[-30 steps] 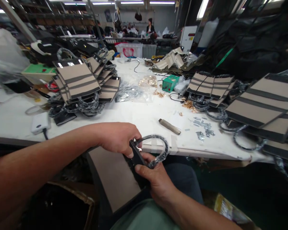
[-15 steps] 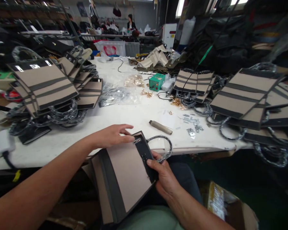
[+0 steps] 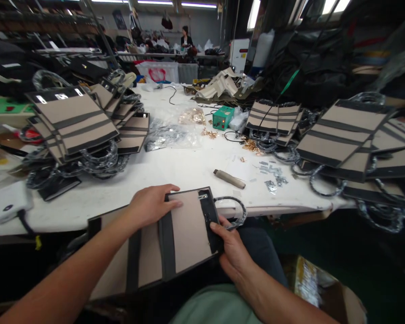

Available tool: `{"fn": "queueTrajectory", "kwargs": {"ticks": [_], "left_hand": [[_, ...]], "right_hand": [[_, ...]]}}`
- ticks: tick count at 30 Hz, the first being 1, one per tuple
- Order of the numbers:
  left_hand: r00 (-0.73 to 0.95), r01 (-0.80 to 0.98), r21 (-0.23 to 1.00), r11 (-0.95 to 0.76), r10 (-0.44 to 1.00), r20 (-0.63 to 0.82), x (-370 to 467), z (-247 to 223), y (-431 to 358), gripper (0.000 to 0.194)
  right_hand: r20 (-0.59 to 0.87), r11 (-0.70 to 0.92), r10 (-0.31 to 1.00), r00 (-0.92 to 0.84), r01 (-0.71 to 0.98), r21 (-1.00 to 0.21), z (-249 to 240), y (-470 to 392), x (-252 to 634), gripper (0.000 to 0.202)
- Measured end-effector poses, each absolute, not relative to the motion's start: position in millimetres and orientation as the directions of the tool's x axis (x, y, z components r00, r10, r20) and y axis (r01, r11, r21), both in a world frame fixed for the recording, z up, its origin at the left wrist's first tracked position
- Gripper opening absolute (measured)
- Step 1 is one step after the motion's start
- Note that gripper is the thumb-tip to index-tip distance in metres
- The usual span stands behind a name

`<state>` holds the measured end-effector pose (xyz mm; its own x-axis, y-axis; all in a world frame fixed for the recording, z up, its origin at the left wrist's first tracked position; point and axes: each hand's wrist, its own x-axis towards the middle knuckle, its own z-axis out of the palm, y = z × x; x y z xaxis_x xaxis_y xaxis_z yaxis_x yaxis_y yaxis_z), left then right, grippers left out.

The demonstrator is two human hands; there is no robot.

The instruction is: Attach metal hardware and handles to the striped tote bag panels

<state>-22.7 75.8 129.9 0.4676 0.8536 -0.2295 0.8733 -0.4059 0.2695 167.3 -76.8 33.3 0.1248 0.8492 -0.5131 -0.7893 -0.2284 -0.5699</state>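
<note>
My right hand grips a flat bag panel by its dark end, thumb on the face and fingers behind. The panel is beige with dark strips. A plastic-wrapped handle loops out beside that hand, and a small metal fitting sits near the panel's upper corner. My left hand rests at the panel's upper edge, thumb and index finger stretched out and apart; its other fingers are partly hidden. The panel spreads leftward beneath my left forearm, over my lap, at the table's front edge.
A grey-brown tool handle lies on the white table. Small metal plates, gold fittings and a green box lie beyond. Panel stacks stand left and right. Another person is far back.
The bag panel has turned flatter and now extends farther left beneath my forearm. My left hand has moved slightly left and down along its upper edge. My right hand keeps its grip.
</note>
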Motion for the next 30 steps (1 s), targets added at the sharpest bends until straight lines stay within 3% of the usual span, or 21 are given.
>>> {"fn": "queueTrajectory", "kwargs": {"ticks": [6,9,12,15,18,21,25,30], "left_hand": [[0.552,0.765,0.434,-0.477,0.832,-0.059,23,75,96,0.043],[0.574,0.726,0.360,-0.586,0.804,0.153,25,62,87,0.036],[0.695,0.580,0.322,-0.748,0.661,0.282,27,57,60,0.033],[0.819,0.442,0.350,-0.826,0.531,0.217,30,53,33,0.052],[0.842,0.452,0.324,-0.831,0.517,0.153,31,44,21,0.084],[0.846,0.460,0.303,-0.835,0.516,0.135,32,36,18,0.101],[0.827,0.489,0.291,-0.822,0.543,0.143,33,31,15,0.087],[0.844,0.442,0.309,-0.842,0.507,0.176,27,26,14,0.082]], "right_hand": [[-0.531,-0.097,0.786,0.318,-0.784,-0.613,14,-60,188,0.057],[-0.536,-0.086,0.768,0.351,-0.773,-0.629,13,-49,187,0.054],[-0.532,-0.081,0.754,0.386,-0.749,-0.658,12,-42,186,0.050],[-0.517,-0.084,0.757,0.400,-0.724,-0.684,14,-40,188,0.043],[-0.510,-0.115,0.780,0.363,-0.717,-0.687,16,-39,192,0.041],[-0.487,-0.150,0.813,0.318,-0.694,-0.704,17,-37,197,0.041],[-0.421,-0.227,0.881,0.216,-0.587,-0.777,20,-38,209,0.041],[-0.247,-0.217,0.966,0.080,-0.272,-0.937,34,-43,222,0.034]]}}
